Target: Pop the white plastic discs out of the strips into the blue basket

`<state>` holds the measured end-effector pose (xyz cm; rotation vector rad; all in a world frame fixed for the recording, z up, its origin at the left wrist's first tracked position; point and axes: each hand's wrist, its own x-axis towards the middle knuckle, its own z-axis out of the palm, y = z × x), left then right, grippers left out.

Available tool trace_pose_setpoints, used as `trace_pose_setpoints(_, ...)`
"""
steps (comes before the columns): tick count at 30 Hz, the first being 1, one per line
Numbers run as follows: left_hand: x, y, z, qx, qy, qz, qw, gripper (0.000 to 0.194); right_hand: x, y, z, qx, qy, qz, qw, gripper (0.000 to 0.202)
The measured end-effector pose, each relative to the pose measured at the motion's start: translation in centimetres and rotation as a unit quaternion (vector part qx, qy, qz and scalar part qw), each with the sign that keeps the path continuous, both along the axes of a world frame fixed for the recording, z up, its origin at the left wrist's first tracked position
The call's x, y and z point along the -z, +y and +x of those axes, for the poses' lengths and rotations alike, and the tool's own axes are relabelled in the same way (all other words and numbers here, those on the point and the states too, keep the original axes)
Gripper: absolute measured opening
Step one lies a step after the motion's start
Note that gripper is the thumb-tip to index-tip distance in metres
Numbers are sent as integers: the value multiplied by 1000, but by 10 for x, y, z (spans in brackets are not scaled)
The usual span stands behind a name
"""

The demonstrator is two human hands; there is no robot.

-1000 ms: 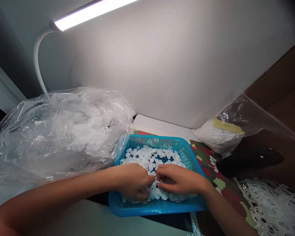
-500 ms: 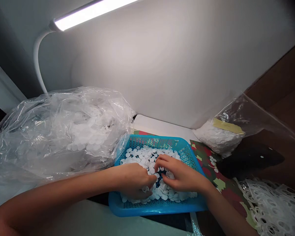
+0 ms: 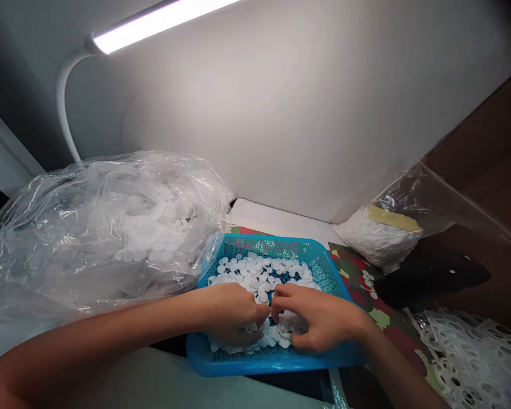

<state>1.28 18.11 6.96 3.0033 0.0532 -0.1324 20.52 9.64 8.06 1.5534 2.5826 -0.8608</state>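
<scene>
White discs [image 3: 255,277] inside blue basket [image 3: 255,367]

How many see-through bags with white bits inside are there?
2: a big clear plastic bag left of the blue plastic basket, and a smaller clear bag with a yellow slip, behind it to the right. Clear plastic shows in front of the basket; another might be hidden.

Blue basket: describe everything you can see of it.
The blue basket looks like plastic, shallow and roughly rectangular, with pierced, sloping walls and a smooth rim. It sits upright; a patterned sheet shows along its right side. Many loose white discs cover much of its floor. The left hand and right hand reach inside, partly hiding it. A clear bag seems to touch its left edge.
</scene>
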Motion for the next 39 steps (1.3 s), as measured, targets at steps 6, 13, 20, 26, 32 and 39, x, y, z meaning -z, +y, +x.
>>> trace_pose_setpoints(6,1,-2,0,17,9,-4,1000,20,-5,0,2,-18,25,-59,998,32)
trace_pose_setpoints(13,-1,-2,0,0,23,-11,1000,20,0,8,5,7,73,-13,997,9)
trace_pose_setpoints(20,2,-1,-1,6,3,4,1000,21,-2,9,0,71,129,50,988,13)
trace_pose_setpoints(26,1,-1,-1,2,10,-11,1000,20,1,13,-2,122,132,112,977,16)
trace_pose_setpoints(32,-1,-1,-1,0,22,-14,1000,22,-2,12,-4,118,158,132,971,10)
trace_pose_setpoints(39,1,-1,-1,5,22,0,1000,22,-1,6,-1,27,58,55,996,34)
